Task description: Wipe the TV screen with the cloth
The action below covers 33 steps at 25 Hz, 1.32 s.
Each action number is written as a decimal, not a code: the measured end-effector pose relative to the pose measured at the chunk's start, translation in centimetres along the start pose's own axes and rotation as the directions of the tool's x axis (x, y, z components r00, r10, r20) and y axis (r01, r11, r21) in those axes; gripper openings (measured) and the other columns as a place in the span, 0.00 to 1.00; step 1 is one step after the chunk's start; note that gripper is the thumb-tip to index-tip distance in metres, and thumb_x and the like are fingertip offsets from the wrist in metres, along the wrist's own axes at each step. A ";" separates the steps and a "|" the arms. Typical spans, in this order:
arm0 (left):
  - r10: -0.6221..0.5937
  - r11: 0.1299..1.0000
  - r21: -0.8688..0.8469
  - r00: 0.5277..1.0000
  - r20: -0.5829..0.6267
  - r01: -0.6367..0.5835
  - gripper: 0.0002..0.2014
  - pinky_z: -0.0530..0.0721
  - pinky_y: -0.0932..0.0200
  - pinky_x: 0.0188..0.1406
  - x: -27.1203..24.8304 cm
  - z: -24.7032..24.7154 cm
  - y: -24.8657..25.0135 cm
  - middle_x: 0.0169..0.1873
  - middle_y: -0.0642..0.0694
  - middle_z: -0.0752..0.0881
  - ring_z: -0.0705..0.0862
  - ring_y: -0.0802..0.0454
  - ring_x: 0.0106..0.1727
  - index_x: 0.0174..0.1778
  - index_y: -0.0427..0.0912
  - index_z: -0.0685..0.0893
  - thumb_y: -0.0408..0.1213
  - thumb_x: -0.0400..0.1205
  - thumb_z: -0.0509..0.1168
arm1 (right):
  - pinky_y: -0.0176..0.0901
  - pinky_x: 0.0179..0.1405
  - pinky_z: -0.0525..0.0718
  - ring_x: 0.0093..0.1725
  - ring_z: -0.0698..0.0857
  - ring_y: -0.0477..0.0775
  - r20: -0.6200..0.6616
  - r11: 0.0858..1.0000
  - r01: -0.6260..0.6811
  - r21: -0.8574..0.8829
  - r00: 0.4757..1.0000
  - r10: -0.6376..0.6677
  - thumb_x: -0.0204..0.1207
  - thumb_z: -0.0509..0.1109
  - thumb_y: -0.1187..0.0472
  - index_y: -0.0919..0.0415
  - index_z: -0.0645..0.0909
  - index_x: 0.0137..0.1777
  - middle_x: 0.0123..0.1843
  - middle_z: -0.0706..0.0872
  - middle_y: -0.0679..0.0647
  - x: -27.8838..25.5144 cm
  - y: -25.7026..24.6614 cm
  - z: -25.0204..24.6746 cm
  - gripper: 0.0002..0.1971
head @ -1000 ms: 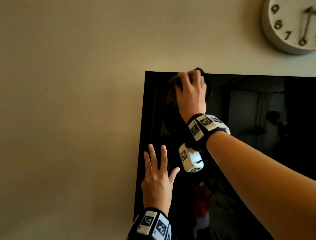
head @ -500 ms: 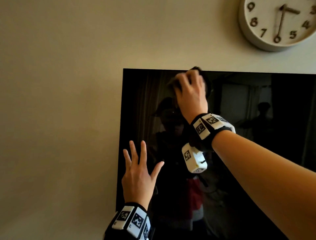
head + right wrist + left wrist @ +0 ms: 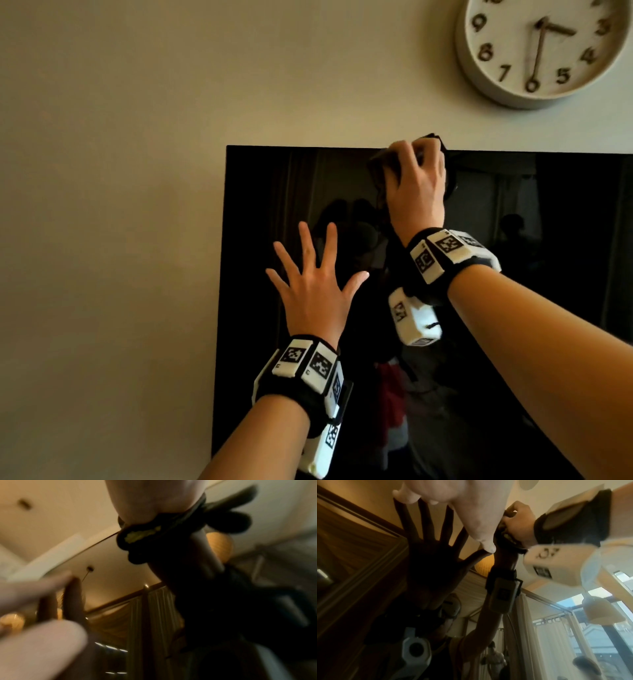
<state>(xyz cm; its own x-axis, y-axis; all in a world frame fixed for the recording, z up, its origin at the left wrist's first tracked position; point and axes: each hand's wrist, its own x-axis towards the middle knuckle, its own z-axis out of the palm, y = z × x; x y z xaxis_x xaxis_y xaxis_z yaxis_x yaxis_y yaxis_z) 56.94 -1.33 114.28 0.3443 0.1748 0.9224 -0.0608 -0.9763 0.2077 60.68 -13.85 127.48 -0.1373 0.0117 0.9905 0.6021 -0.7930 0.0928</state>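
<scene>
a plain cream wall (image 3: 113, 144) fills the head view, dimly and warmly lit. a round pale wall clock (image 3: 541, 51) with dark numerals hangs at the upper right. the left wrist view shows pale curtains (image 3: 556, 639), a bright window (image 3: 607, 635) and a hanging lamp (image 3: 600, 611).

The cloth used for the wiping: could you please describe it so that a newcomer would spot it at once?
Find the black TV screen on the wall, below and left of the round clock. At its top edge, the right hand grips a dark bunched cloth against the glass. The left hand, lower down, is spread flat and holds nothing.
</scene>
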 end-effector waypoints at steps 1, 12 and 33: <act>0.005 1.000 0.017 1.000 -0.012 -0.005 0.41 0.74 0.20 0.64 -0.2 0.2 -0.1 0.83 0.37 0.64 0.64 0.20 0.77 0.84 0.53 0.62 0.71 0.78 0.49 | 0.60 0.51 0.81 0.50 0.77 0.65 0.017 0.999 0.052 -0.002 0.999 -0.052 0.80 0.67 0.59 0.61 0.81 0.56 0.54 0.77 0.66 -0.5 -0.3 0.1 0.08; 0.019 1.000 0.003 0.998 -0.066 -0.018 0.40 0.77 0.21 0.60 0.1 0.9 -0.4 0.80 0.37 0.69 0.69 0.20 0.75 0.83 0.53 0.66 0.71 0.78 0.47 | 0.55 0.48 0.79 0.47 0.77 0.62 0.092 0.980 0.196 -0.040 0.977 -0.192 0.82 0.62 0.54 0.60 0.82 0.55 0.53 0.78 0.64 -1.7 1.6 -0.6 0.12; -0.032 0.996 -0.087 0.998 0.050 0.036 0.41 0.65 0.13 0.63 0.0 0.5 0.2 0.84 0.36 0.59 0.56 0.18 0.80 0.85 0.54 0.60 0.71 0.78 0.51 | 0.56 0.47 0.79 0.46 0.77 0.65 0.085 0.988 0.139 -0.066 0.987 -0.133 0.79 0.65 0.56 0.58 0.81 0.53 0.52 0.78 0.64 -2.5 5.1 -3.9 0.08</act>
<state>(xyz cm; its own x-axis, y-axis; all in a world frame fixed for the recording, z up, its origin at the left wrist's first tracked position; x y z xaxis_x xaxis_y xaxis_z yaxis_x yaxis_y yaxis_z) 57.35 -1.57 114.18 0.3921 0.1996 0.8980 -0.1291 -0.9546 0.2686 61.04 -20.25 125.06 -0.1488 0.1692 0.9743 0.5236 -0.8223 0.2228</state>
